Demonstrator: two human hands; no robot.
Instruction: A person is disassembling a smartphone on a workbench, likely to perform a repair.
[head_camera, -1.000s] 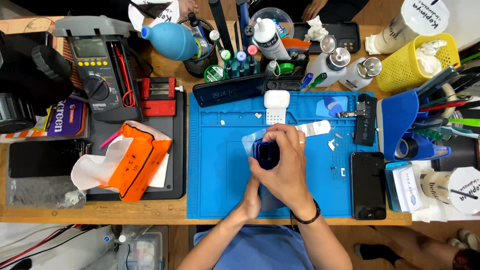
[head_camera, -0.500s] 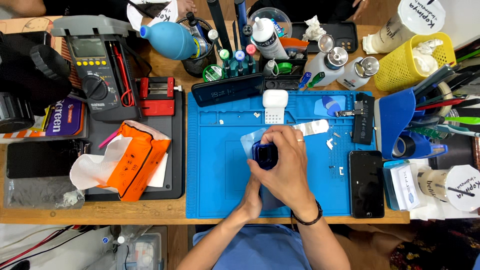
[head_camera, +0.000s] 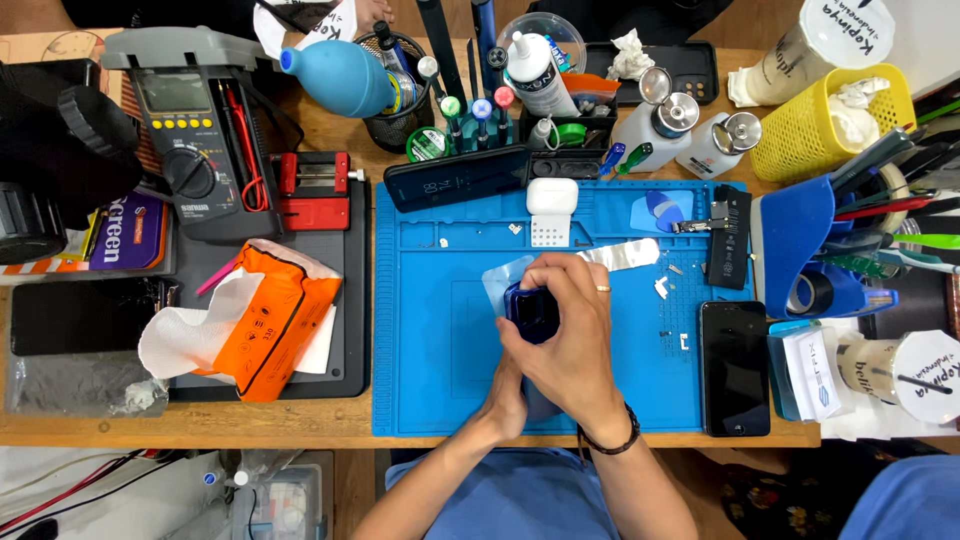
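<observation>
My right hand (head_camera: 572, 345) is wrapped over a dark blue phone (head_camera: 528, 308) in the middle of the blue repair mat (head_camera: 430, 330). It wears a ring and a dark bead bracelet. My left hand (head_camera: 507, 393) presses against the phone from below and is mostly hidden under the right one. A clear film sheet (head_camera: 497, 278) lies under the phone. A silver foil strip (head_camera: 625, 256) sits just beyond my fingers.
A white earbud case (head_camera: 552, 196) and a leaning dark phone (head_camera: 458, 177) sit at the mat's far edge. A black phone (head_camera: 734, 366) lies at right beside a blue tool holder (head_camera: 800, 240). At left are an orange pouch (head_camera: 275, 320) and a multimeter (head_camera: 190, 150).
Both hands stay clasped on the dark blue phone in the same spot. Only the camera view has shifted slightly.
</observation>
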